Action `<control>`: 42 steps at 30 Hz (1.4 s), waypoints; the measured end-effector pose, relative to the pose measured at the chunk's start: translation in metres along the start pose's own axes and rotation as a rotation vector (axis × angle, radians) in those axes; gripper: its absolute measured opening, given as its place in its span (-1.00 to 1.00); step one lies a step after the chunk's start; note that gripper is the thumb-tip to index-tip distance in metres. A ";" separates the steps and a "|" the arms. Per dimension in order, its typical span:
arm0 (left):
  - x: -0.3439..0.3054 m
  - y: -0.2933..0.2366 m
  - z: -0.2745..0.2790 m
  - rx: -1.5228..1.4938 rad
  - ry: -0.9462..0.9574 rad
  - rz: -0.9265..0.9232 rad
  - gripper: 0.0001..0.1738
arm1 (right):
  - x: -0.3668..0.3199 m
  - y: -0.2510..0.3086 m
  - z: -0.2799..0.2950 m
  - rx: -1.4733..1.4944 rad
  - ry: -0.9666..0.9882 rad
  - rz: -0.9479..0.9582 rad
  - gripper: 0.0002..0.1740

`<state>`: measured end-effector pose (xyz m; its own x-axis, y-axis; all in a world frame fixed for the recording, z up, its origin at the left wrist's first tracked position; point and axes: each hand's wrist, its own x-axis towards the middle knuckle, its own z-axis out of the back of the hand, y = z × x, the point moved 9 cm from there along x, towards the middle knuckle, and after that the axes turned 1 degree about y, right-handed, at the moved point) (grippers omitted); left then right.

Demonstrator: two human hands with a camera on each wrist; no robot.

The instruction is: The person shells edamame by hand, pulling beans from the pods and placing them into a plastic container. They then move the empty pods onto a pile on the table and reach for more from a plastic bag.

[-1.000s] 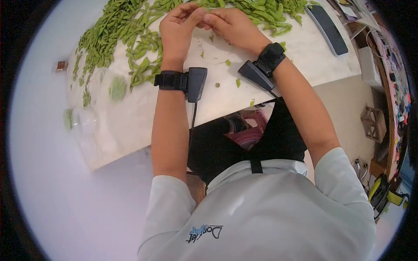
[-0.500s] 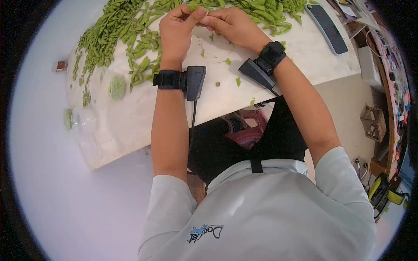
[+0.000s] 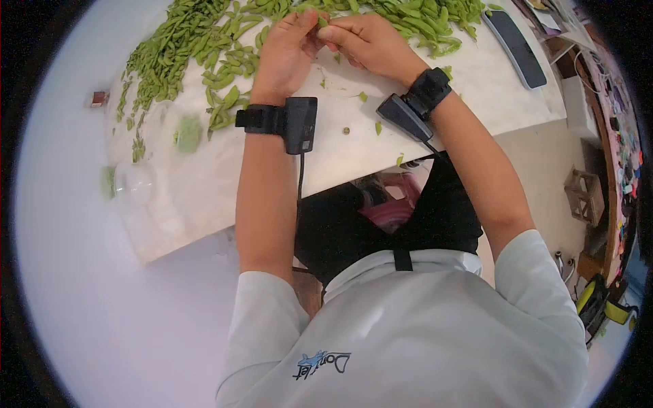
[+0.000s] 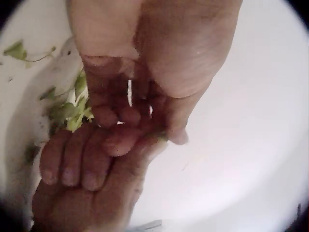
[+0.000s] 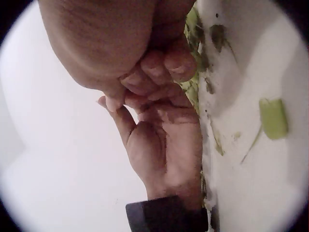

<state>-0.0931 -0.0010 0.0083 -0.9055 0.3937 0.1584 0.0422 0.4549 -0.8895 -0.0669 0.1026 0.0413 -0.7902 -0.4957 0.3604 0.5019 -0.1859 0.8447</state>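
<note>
Both hands meet at the far side of the white table (image 3: 204, 197), fingertips together. My left hand (image 3: 291, 49) and right hand (image 3: 371, 39) pinch a small green pod (image 3: 321, 22) between them. In the left wrist view the left hand's (image 4: 159, 53) curled fingers press against the right hand's fingers (image 4: 82, 164), with green scraps (image 4: 72, 116) beside them. From the right wrist, the right hand (image 5: 111, 43) is curled against the left hand (image 5: 164, 145), and a bit of green pod (image 5: 193, 89) shows at the fingertips. Most of the pod is hidden by fingers.
Heaps of green pods lie to the left (image 3: 177, 47) and beyond the hands (image 3: 422, 17). A dark phone (image 3: 517, 47) lies at the right of the table. A clear glass vessel (image 3: 132, 183) stands near the left edge. Small green scraps (image 3: 378, 127) dot the table.
Both hands have shifted slightly right and farther across the table, still joined at the fingertips. The left wrist has turned a little.
</note>
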 end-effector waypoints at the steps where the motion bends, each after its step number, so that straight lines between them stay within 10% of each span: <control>1: 0.000 -0.003 -0.005 -0.015 -0.002 -0.017 -0.67 | 0.000 0.002 0.000 0.021 -0.006 -0.005 -0.55; 8: 0.000 0.000 -0.018 -0.144 0.189 0.065 -0.66 | -0.005 -0.006 -0.009 0.481 0.035 -0.129 -0.58; 26: -0.005 -0.001 -0.008 0.041 -0.163 0.093 -0.73 | -0.003 0.012 0.006 -0.158 -0.078 0.038 -0.67; 35: 0.001 -0.010 -0.012 0.166 -0.174 -0.081 -0.78 | -0.003 -0.015 0.016 0.286 -0.149 -0.198 -0.57; 42: 0.001 -0.013 -0.020 0.125 -0.113 -0.137 -0.78 | -0.007 -0.007 -0.017 1.164 0.226 -0.233 -0.62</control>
<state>-0.0859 0.0089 0.0284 -0.9411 0.2392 0.2390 -0.1315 0.3924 -0.9104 -0.0593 0.0930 0.0260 -0.6817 -0.7110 0.1726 -0.3542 0.5271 0.7725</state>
